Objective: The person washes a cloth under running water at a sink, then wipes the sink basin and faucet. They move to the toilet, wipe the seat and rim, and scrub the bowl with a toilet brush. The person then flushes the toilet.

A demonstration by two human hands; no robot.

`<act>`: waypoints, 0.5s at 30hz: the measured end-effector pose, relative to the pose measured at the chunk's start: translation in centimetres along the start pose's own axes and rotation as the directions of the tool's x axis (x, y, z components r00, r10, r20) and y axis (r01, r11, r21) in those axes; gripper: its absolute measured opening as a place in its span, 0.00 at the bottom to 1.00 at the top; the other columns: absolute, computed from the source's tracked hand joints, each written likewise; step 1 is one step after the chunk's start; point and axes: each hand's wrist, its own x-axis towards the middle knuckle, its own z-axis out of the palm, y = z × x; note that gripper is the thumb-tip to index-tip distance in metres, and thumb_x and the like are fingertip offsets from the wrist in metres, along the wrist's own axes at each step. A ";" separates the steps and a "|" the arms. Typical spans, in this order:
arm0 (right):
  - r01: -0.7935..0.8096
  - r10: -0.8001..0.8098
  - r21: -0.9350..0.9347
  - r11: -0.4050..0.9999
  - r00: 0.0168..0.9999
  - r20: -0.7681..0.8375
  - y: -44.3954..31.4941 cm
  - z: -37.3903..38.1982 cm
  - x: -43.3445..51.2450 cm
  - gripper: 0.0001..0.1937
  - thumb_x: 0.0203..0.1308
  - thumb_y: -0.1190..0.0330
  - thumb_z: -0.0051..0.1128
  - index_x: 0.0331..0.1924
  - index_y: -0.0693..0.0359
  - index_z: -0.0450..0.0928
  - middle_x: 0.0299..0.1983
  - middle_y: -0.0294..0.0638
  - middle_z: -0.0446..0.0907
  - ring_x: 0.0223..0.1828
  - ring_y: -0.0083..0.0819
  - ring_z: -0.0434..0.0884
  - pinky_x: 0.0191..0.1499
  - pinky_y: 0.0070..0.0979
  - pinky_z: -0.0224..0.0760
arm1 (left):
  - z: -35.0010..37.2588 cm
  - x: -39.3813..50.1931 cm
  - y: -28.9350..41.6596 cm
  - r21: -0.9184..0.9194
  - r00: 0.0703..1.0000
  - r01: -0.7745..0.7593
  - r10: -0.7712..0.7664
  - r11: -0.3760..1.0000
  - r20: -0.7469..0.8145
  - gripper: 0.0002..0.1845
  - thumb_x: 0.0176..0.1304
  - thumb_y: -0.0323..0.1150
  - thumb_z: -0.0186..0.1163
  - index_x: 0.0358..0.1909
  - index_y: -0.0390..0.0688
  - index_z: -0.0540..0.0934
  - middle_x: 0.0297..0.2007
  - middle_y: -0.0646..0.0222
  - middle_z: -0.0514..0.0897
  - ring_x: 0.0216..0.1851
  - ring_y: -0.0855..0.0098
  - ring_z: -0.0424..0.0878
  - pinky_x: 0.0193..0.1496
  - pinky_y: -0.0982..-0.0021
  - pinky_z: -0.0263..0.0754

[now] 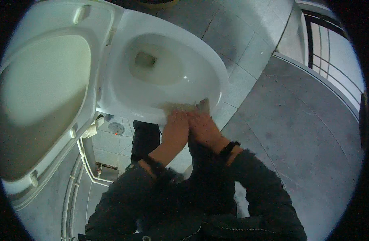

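A white ceramic toilet bowl [172,30] is in front of me, its seat and lid [52,75] raised on the left. My left hand [177,120] and my right hand [202,123] are side by side at the bowl's near rim. Both hold a tan, wet-looking cloth [204,105] against the inside of the rim. Motion blur softens the cloth's outline, and the fingertips are partly hidden. Brownish water [145,59] sits in the drain at the bottom of the bowl.
White pipes [85,159] run along the wall at lower left, near a round floor drain [116,128]. Grey tiles [232,36] cover the floor. A grey wall [295,129] rises on the right, below a barred window [335,51]. A dark-clad leg [145,138] is close to the bowl.
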 end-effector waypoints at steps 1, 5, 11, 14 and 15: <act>-0.020 0.025 -0.055 0.998 0.995 0.093 1.8 -1.7 -0.7 0.23 0.65 0.70 0.53 0.65 0.62 0.78 0.67 0.49 0.78 0.69 0.48 0.75 0.72 0.44 0.67 | 0.0 1.2 1.2 -0.159 0.997 0.030 -0.017 0.987 0.081 0.27 0.67 0.26 0.54 0.68 0.26 0.71 0.66 0.42 0.76 0.70 0.48 0.73 0.74 0.54 0.68; 0.225 -0.186 -0.263 0.938 0.968 0.167 6.2 -8.8 -0.3 0.22 0.67 0.67 0.51 0.64 0.61 0.79 0.69 0.46 0.78 0.73 0.42 0.73 0.76 0.41 0.62 | -0.8 4.5 5.6 -0.504 0.997 0.063 -0.073 0.861 0.000 0.27 0.67 0.25 0.54 0.68 0.26 0.67 0.65 0.41 0.75 0.67 0.43 0.75 0.66 0.50 0.75; 0.620 -0.462 -0.373 0.690 0.774 0.432 11.9 -17.4 8.7 0.18 0.67 0.65 0.54 0.57 0.61 0.84 0.66 0.41 0.81 0.73 0.37 0.73 0.80 0.43 0.57 | -3.5 11.3 10.9 -0.894 0.881 0.186 -0.471 0.407 -0.031 0.33 0.71 0.26 0.51 0.76 0.31 0.57 0.60 0.35 0.79 0.55 0.31 0.80 0.57 0.42 0.78; 0.608 -0.481 -0.323 0.725 0.783 0.395 10.8 -19.8 14.9 0.16 0.64 0.65 0.57 0.53 0.59 0.85 0.62 0.40 0.83 0.71 0.35 0.75 0.81 0.45 0.56 | -5.8 15.6 10.9 -0.977 0.764 0.100 -0.643 0.188 -0.046 0.36 0.74 0.27 0.53 0.80 0.40 0.50 0.48 0.38 0.85 0.48 0.32 0.83 0.48 0.38 0.78; 0.612 -0.523 -0.197 0.766 0.772 0.362 10.2 -20.3 17.4 0.16 0.63 0.65 0.57 0.52 0.59 0.86 0.61 0.40 0.83 0.71 0.34 0.75 0.81 0.46 0.55 | -6.3 16.7 10.0 -0.982 0.687 -0.037 -0.709 0.186 -0.160 0.36 0.74 0.27 0.52 0.80 0.39 0.50 0.49 0.38 0.85 0.49 0.32 0.83 0.48 0.37 0.77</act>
